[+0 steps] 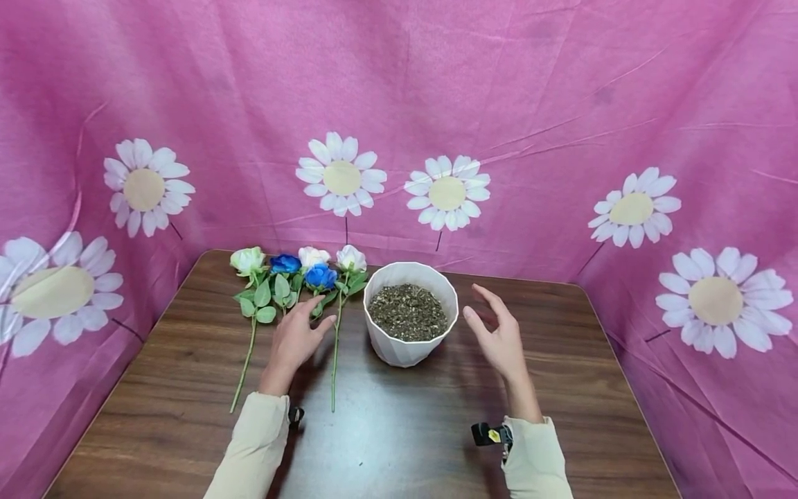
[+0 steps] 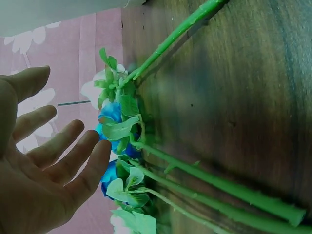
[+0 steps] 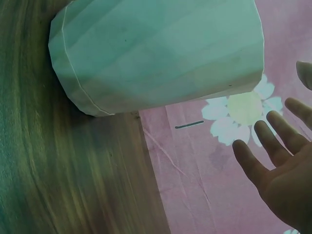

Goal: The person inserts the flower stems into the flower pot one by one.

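Note:
A white faceted flowerpot filled with dark, crumbly soil stands upright on the table. To its left lie several artificial roses: a greenish-white rose, two blue roses and two white roses, with green stems pointing toward me. My left hand hovers over the stems, fingers spread and holding nothing; in the left wrist view its palm is apart from the flowers. Right of the pot, my right hand is held with fingers extended, apart from the pot wall in the right wrist view.
The brown wooden table carries the pot and roses. A pink cloth printed with white daisies hangs around its back and sides. Dark straps with small devices sit at both wrists, by beige sleeves.

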{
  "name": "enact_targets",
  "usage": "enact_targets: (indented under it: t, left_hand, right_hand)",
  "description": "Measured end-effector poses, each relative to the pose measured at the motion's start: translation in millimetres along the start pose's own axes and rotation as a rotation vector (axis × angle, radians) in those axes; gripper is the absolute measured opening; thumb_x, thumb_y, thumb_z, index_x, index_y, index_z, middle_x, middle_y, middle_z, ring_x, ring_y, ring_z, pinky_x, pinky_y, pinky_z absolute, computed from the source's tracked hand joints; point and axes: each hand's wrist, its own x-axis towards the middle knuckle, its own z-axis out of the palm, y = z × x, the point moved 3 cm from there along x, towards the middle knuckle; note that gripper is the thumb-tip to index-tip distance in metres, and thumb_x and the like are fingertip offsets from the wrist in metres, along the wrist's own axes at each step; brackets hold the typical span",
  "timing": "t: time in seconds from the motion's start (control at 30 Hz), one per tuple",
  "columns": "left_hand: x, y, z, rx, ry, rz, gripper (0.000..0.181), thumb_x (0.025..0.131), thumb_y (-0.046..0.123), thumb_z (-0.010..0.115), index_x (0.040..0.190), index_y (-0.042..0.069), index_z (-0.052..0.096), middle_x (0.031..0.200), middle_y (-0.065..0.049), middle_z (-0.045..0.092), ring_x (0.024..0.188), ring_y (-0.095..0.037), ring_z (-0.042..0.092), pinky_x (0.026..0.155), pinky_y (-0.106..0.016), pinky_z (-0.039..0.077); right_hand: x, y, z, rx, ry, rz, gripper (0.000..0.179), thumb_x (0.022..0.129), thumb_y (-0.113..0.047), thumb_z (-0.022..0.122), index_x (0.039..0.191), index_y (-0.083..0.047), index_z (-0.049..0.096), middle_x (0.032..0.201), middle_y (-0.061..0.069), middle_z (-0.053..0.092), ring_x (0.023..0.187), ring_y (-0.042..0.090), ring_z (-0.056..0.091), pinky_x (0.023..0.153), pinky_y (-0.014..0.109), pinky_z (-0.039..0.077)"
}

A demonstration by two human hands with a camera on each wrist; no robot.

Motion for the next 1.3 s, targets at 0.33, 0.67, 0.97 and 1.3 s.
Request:
enact_targets:
  t: [0.33,0.67,0.97,1.3]
  left_hand:
    - [6.9,-3.3,6.1,-0.088,-0.029,-0.068,0.058,0.096,0.032,0.071,0.147,0.010,0.053,0.138,-0.023,0.058,0.125,-0.044,0.054,0.101,-0.062,0.043]
    - [12.3,-9.2,15.9,-0.158,-0.037,-0.099,0.059,0.092,0.021,0.076,0.145,0.008,0.054,0.131,-0.020,0.064,0.113,-0.039,0.063,0.096,-0.056,0.048]
    - [15.2,-14.8,30.7,-0.331,-0.070,-0.150,0.056,0.091,0.006,0.074,0.144,0.003,0.054,0.129,-0.024,0.064,0.111,-0.039,0.066,0.091,-0.051,0.055]
    - [12.9,-22.7,40.1,-0.507,-0.102,-0.266,0.059,0.088,-0.001,0.071,0.144,-0.003,0.051,0.129,-0.029,0.060,0.119,-0.045,0.060,0.095,-0.047,0.054]
  right_hand:
    - [-3.8,-40,5,0.073,-0.008,0.033,0.045,0.094,0.008,0.064,0.136,0.015,0.052,0.134,0.034,0.055,0.112,0.002,0.056,0.092,0.014,0.050]
    - [-4.1,-19,9,0.103,-0.009,0.030,0.043,0.094,0.008,0.064,0.136,0.015,0.053,0.133,0.034,0.056,0.112,-0.002,0.056,0.090,0.012,0.049]
    - [-2.8,6,12,0.150,-0.023,0.024,0.043,0.096,0.003,0.066,0.137,0.006,0.057,0.134,0.024,0.059,0.115,0.008,0.059,0.093,0.016,0.051]
    - [-1.5,7,16,0.181,-0.058,0.058,0.043,0.097,0.002,0.064,0.139,0.008,0.054,0.136,0.028,0.057,0.126,0.022,0.057,0.103,0.021,0.046]
